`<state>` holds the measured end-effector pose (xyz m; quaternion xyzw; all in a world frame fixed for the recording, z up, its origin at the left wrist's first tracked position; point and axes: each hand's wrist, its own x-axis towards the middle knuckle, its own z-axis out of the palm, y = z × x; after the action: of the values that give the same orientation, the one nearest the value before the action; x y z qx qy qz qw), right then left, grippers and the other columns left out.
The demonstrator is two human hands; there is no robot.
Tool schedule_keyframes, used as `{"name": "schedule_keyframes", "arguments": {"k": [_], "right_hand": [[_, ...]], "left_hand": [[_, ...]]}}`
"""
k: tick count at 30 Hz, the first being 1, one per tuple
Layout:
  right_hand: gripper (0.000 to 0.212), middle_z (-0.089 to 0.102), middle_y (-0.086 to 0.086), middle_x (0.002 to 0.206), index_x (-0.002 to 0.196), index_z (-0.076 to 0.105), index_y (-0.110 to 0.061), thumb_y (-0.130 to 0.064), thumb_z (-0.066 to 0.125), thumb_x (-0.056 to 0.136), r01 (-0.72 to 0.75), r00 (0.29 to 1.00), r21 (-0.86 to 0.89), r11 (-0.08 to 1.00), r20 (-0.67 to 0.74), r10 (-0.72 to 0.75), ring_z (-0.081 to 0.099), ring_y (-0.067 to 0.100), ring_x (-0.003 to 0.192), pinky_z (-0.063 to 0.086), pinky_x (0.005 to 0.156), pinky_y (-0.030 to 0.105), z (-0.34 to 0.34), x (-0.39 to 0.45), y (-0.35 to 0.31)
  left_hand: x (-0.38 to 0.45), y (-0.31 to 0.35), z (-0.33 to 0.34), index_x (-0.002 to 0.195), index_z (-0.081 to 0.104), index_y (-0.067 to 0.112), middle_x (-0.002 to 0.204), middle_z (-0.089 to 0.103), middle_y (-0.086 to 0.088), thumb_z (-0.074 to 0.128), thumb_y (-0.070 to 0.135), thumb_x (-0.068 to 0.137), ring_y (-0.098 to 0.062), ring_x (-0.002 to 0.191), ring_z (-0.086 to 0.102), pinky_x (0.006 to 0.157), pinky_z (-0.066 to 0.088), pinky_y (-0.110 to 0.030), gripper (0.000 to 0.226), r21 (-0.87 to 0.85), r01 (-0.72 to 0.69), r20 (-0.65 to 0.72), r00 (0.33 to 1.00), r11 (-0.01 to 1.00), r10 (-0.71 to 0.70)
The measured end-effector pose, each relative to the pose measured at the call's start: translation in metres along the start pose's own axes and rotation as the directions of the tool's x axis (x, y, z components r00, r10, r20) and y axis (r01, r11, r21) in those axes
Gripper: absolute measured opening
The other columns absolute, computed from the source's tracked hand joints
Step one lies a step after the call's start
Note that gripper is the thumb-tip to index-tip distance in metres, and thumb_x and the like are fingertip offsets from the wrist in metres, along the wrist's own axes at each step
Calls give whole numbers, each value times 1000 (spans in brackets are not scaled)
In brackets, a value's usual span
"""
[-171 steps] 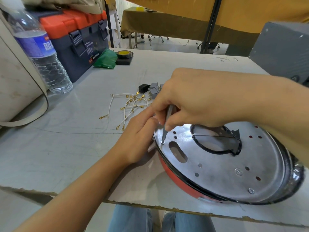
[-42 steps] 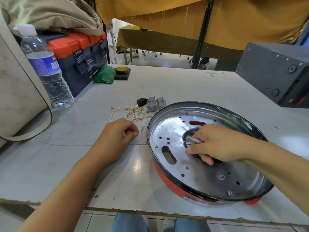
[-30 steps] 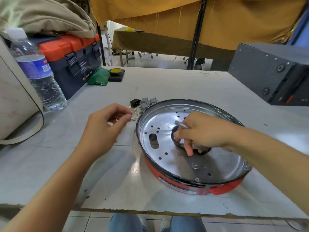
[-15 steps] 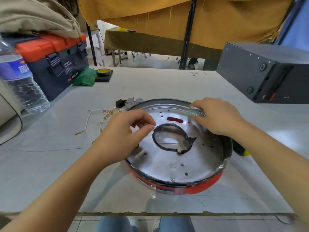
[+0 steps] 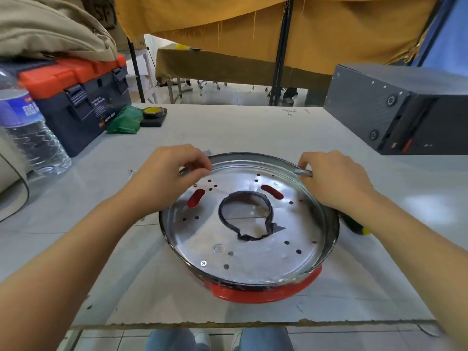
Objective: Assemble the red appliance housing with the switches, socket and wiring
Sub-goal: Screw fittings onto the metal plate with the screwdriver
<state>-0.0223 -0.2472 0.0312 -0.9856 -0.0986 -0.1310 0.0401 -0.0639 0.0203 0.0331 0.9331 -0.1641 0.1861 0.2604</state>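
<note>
Gripping red housing (image 5: pixel 266 293) far rim, left hand (image 5: pixel 164 178), right hand (image 5: pixel 334 178)

Water bottle (image 5: pixel 27 133): cut by left edge, label blurred. Toolbox (image 5: pixel 83 97): lettering illegible. Behind the red housing (image 5: pixel 266 292), right: dark handle (image 5: pixel 354 225) mostly hidden by right hand (image 5: pixel 334 181). Behind housing, left: parts under left hand (image 5: pixel 167 178).

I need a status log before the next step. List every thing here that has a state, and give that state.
Left hand: fingers curled on the housing rim.
Right hand: holding a small metal tool at the rim.
Red housing: lying on the table, metal plate facing up.
Metal plate: one screw visible, other holes open.
Toolbox: closed, latches down.
Water bottle: upright.
</note>
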Motion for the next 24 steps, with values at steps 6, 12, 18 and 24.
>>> {"name": "schedule_keyframes", "arguments": {"k": [6, 12, 18, 24], "right_hand": [[21, 50, 7, 88, 106, 60, -13, -16, 48, 89, -53, 996, 44, 998, 79, 49, 47, 30, 77, 35, 63, 31, -4, -7, -8], [19, 62, 10, 90, 93, 62, -11, -27, 56, 85, -26, 983, 134, 991, 185, 1, 57, 30, 81, 50, 69, 36, -10, -12, -5], [20, 62, 6, 81, 89, 63, -12, -31, 57, 88, -46, 982, 280, 959, 187, -8, 57, 29, 81, 45, 67, 33, -2, -6, -5], [15, 62, 15, 84, 92, 63, -3, -10, 52, 86, -49, 983, 339, 940, 185, -16, 57, 34, 82, 41, 63, 32, -1, -7, 0]], "left_hand": [[-7, 21, 1, 84, 68, 25, 82, 67, 14, 67, 12, 84, 2, 82, 59, 74, 43, -6, 13, -117, -57, 52, 997, 992, 63], [-12, 42, 6, 84, 71, 26, 79, 70, 14, 67, 19, 83, -4, 77, 63, 68, 45, -10, 8, -280, -34, 303, 945, 959, 122], [-10, 53, 11, 88, 73, 20, 79, 71, 11, 68, 17, 84, -4, 75, 64, 70, 47, -13, 7, -352, 34, 497, 854, 936, 156], [-5, 65, 19, 90, 73, 20, 77, 71, 12, 69, 16, 84, 1, 72, 65, 69, 44, -8, 8, -326, 35, 610, 772, 945, 182]]}}
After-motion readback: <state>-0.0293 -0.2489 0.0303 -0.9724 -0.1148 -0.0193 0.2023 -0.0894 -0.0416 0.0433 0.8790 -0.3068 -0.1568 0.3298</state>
